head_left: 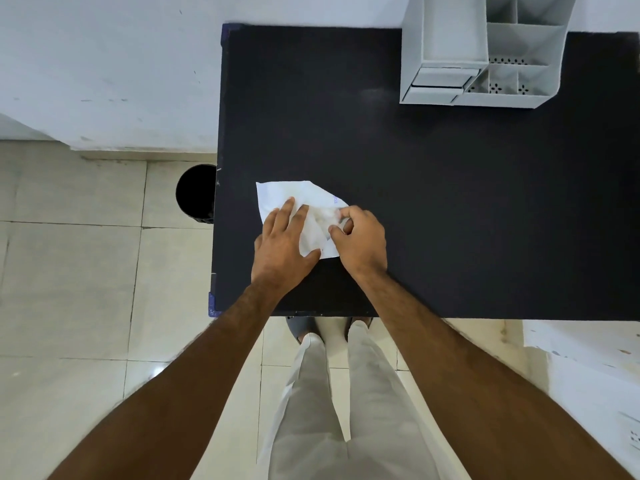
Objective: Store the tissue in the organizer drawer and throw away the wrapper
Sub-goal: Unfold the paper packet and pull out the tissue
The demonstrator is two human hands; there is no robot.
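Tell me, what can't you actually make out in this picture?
Head view only:
- White wrapper: the left hand and right hand cover much of it; whether the tissue is out yet cannot be told. Its blue print is too small to read.
- Organizer: cut off by the top edge; its drawer shows no contents.
- Black bin: partly hidden behind the table edge, inside too dark.

Soft, even indoor light, no hard shadows; a faint sheen on the black table (450,202); slight motion blur at the fingertips (337,213); wide-angle bending at edges.
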